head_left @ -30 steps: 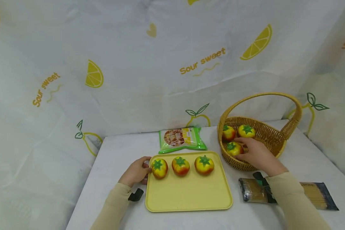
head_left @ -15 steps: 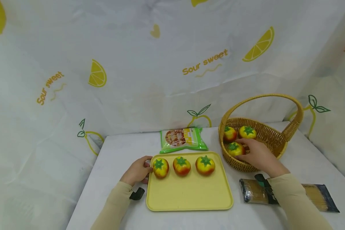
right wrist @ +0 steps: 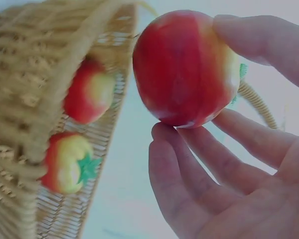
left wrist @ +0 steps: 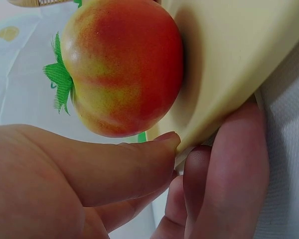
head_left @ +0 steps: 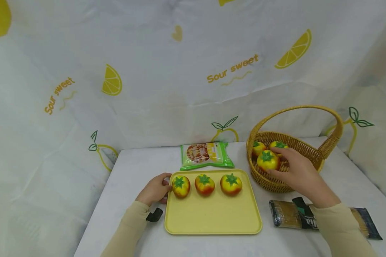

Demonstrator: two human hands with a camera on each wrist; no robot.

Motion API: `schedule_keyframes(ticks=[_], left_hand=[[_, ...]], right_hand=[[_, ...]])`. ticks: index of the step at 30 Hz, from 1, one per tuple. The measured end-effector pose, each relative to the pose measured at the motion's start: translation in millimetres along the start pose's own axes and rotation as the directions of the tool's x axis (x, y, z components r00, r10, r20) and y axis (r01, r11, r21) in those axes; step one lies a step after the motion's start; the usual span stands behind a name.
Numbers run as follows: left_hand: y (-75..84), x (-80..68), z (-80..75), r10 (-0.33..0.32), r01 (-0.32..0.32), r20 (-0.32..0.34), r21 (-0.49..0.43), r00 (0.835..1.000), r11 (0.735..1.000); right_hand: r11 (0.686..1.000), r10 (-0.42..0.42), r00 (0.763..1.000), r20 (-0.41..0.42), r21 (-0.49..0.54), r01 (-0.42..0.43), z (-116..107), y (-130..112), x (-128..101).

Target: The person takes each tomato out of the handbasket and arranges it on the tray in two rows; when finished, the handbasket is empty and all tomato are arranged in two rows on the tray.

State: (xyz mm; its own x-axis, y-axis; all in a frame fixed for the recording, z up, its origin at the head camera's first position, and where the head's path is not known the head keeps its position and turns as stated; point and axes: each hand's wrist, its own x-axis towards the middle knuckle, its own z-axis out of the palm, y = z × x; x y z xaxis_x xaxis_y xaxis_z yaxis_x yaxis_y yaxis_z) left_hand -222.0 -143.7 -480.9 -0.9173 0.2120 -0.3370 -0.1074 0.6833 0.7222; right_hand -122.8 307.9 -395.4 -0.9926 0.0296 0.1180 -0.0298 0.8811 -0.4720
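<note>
My right hand (head_left: pixel 299 171) pinches a red-and-yellow toy tomato (head_left: pixel 268 160) with a green leafy top, held up at the front of the wicker basket (head_left: pixel 303 151). In the right wrist view the thumb and fingers press on this tomato (right wrist: pixel 184 69), apart from the basket wall. Two more tomatoes, one of them (right wrist: pixel 72 162) with its leaves showing, sit inside the basket. My left hand (head_left: pixel 153 191) grips the left rim of the yellow tray (head_left: pixel 212 217), thumb on top and fingers below. Across the tray's back lie three tomatoes; the leftmost tomato (left wrist: pixel 122 67) is beside my left thumb.
A green-edged food packet (head_left: pixel 207 156) lies behind the tray. Right of the tray, a pack of dry spaghetti (head_left: pixel 286 214) lies partly under my right forearm. The basket's tall handle (head_left: pixel 296 107) arches over it. A printed white cloth (head_left: pixel 167 107) hangs behind the table.
My right hand has lifted the front tomato up from the basket's inside, slightly to the right. The left hand stays on the tray rim. The head view has shifted slightly.
</note>
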Motion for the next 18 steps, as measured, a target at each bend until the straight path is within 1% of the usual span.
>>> schedule_keyframes(ticks=[5, 9, 12, 18], left_hand=[[-0.8, -1.7, -2.1, 0.0, 0.0, -0.007, 0.005, 1.0, 1.0], [0.3, -4.2, -3.3, -0.007, 0.007, -0.013, 0.007, 1.0, 1.0], [1.4, -4.7, -2.8, -0.003, 0.003, -0.013, -0.004, 1.0, 1.0], [1.1, -1.4, 0.8, -0.007, 0.006, -0.011, -0.022, 1.0, 1.0]], right_hand=[[0.996, -0.077, 0.996, -0.047, 0.036, 0.079, 1.2, -18.8, -6.1], [0.986, -0.149, 0.987, -0.06, 0.065, 0.152, 10.1, -36.1, -9.5], [0.978, -0.185, 0.981, -0.051, 0.088, 0.189, 21.0, -48.9, -11.5], [0.958, -0.235, 0.972, -0.001, 0.167, 0.232, 47.9, -74.7, -14.2]])
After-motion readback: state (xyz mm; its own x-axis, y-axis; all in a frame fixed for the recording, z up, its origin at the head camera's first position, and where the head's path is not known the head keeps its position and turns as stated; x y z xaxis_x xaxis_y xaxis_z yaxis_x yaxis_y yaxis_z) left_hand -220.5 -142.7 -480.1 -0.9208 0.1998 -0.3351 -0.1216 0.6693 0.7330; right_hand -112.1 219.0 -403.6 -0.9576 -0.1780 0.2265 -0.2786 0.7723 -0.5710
